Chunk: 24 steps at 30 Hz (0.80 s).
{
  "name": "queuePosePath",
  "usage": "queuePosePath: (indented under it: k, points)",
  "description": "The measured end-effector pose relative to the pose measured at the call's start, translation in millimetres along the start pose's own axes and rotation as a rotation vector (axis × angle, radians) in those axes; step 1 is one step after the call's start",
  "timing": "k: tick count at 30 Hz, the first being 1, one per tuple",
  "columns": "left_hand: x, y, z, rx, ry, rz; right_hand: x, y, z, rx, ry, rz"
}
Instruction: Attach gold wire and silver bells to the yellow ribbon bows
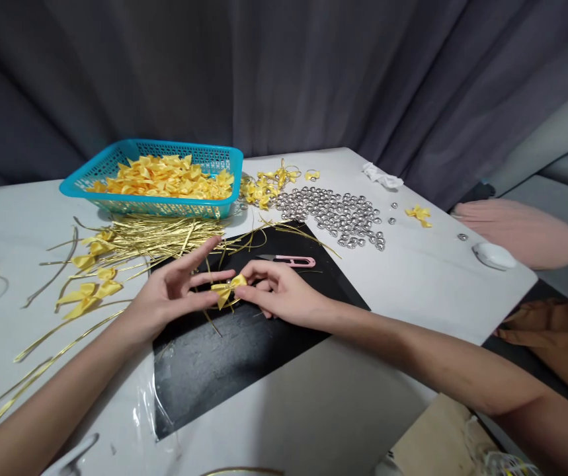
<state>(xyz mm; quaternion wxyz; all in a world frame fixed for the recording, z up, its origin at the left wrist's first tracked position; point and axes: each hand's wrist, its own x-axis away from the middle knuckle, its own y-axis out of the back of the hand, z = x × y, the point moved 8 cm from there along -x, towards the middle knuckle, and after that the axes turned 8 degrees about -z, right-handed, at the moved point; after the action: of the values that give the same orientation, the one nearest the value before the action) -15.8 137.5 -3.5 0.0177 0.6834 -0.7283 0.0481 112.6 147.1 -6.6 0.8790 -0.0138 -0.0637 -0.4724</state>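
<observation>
A small yellow ribbon bow (228, 289) is held between my two hands above the black mat, with a gold cord at its knot. My right hand (278, 291) pinches the bow's right side between thumb and fingers. On its left side, the thumb of my left hand (172, 287) presses the ribbon, while the index finger points up and away; the fingers behind the bow are partly hidden. Pink-handled thread snips (291, 260) lie on the black mat (244, 370), just beyond my right hand. Gold cords (159, 236) lie in a heap beyond my left hand.
A blue basket (152, 198) full of yellow bows stands at the back left. Silver heart-shaped beads (336, 211) spread to its right, beside bows on cords (268, 188). Loose bows (88, 297) lie at left. A white computer mouse (494, 255) sits near the right edge.
</observation>
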Motion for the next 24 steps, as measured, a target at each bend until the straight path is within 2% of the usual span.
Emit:
queuePosePath:
  k: [3,5,8,10,18,21,24]
  points:
    - [1.9,15.0,-4.0,-0.045,-0.027,-0.218,1.3,6.7,4.1,-0.014,0.01,-0.033]
    - [5.6,16.6,-11.7,-0.182,-0.103,-0.29,3.3,9.3,8.1,-0.014,0.024,-0.052]
    - [11.6,4.6,-25.8,-0.414,-0.266,-0.265,5.3,11.3,12.3,-0.019,0.048,-0.087]
    - [14.4,-3.8,-29.6,-0.499,-0.325,-0.226,5.3,12.1,12.1,-0.023,0.049,-0.11]
    - [11.4,-11.5,-19.2,-0.534,-0.254,-0.153,1.0,16.4,1.9,0.01,-0.035,-0.149]
    - [10.2,-10.9,-16.6,-0.51,-0.227,-0.15,1.0,14.0,-0.7,-0.052,-0.076,-0.11]
    - [9.5,-4.8,-18.6,-0.443,-0.225,-0.211,2.3,8.8,-1.6,-0.186,-0.125,-0.035]
